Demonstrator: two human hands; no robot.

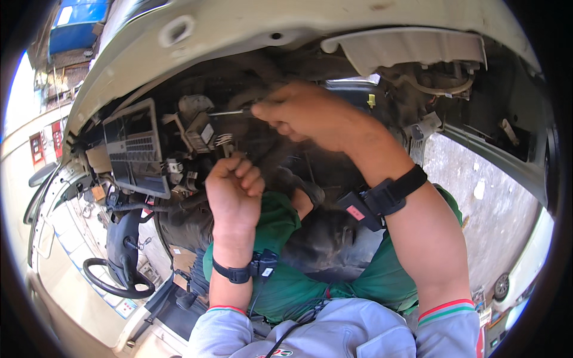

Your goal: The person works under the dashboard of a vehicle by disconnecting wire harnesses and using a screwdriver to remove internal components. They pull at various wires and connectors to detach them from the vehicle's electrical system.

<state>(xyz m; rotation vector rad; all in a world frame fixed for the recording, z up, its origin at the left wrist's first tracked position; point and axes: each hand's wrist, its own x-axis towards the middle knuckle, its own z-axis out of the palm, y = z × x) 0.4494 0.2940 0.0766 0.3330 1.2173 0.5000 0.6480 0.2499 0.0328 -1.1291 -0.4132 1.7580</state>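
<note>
My right hand (304, 113) reaches into the dark vehicle interior, its fingers wrapped round a screwdriver. The screwdriver's thin metal shaft (230, 113) points left toward a metal bracketed unit (200, 128); its handle is hidden in my grip. I cannot tell whether the tip touches the unit. Lower and to the left, my left hand (234, 194) is raised with the palm side showing and its fingers curled in. Whatever those fingers may hold is hidden. Just above them are some pale coiled wires (224, 139).
A grey-framed panel with rows of keys (134, 149) is at the left, above a black steering wheel (116, 278). A cream body panel (256, 30) arches overhead. A pale moulded part (412, 51) hangs at upper right. My green-trousered legs (292, 292) lie below my arms.
</note>
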